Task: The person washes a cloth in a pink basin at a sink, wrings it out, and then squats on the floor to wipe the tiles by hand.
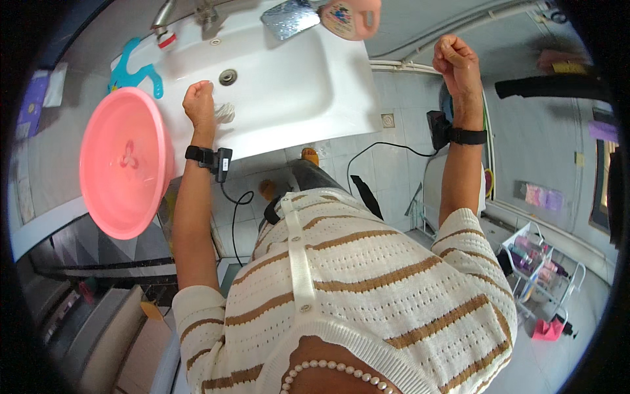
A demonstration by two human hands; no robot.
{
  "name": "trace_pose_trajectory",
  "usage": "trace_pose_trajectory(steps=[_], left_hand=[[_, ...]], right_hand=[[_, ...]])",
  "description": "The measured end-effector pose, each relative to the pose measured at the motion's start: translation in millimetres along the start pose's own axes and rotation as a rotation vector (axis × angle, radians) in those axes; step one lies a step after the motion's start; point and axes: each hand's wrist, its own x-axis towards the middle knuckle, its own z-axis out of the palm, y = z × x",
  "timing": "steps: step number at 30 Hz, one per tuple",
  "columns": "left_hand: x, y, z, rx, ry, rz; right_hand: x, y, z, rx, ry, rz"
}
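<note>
My left hand is curled into a fist above the left part of a white washbasin. Beside its wrist, a small crumpled white thing lies on the basin; what it is made of is unclear. The metal drain shows just past my knuckles. Raised off to the right, beyond the basin's end and before the wall pipes, my right hand has its fingers folded in. Nothing shows in either fist. A pink plastic washbowl stands to the left of my left hand, with a little clear liquid apparent inside.
A faucet with a red-ringed tip rises at the back. A blue plastic piece lies on the rim. A silvery packet and a pink jug sit at the back right. Cables hang from both wrist straps. A wire cart holds bottles.
</note>
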Motion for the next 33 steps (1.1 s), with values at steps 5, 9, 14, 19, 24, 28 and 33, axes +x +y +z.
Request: trace_pose_trajectory(steps=[5, 9, 14, 19, 24, 28, 33], left_hand=[[-19, 9, 39, 0.012, -0.231, 0.08], [-43, 11, 52, 0.154, -0.304, 0.032], [-56, 11, 58, 0.24, -0.292, 0.038], [-64, 7, 59, 0.314, -0.282, 0.101], [-72, -1, 63, 0.357, -0.307, 0.133], [-81, 1, 78, 0.376, -0.388, 0.207], [-82, 11, 105, 0.427, -0.462, 0.271]], right_hand=[[-27, 1, 20, -0.362, -0.1, -0.017], [-36, 43, 72, -0.41, -0.459, 0.139], [-8, 95, 74, -0.563, -0.447, 0.157], [16, 165, 54, -1.053, -0.235, -0.067], [-3, 203, 40, -1.02, -0.369, -0.325], [-4, 191, 65, -1.298, -0.492, -0.416], [20, 174, 70, -1.658, -0.485, -0.383]])
